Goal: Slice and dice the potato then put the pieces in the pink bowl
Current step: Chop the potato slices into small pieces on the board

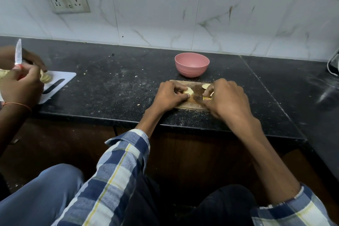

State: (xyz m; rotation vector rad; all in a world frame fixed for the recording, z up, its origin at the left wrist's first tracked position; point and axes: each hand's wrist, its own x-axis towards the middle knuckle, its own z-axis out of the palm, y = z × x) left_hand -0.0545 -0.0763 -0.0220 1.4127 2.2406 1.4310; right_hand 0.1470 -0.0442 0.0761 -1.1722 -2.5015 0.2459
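Left grip (pixel 169 95) pinches potato slice (pixel 189 91) — right grip (pixel 226 98) curled on knife (pixel 199 98).

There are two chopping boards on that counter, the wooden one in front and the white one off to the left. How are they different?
The wooden board is brown and lies just in front of the pink bowl; the white board is pale, has a dark slot handle and lies at the counter's left end. The wearer's left hand and right hand work on the wooden board; another person's hands, one holding a knife, work at the white board. Both carry pale potato slices.
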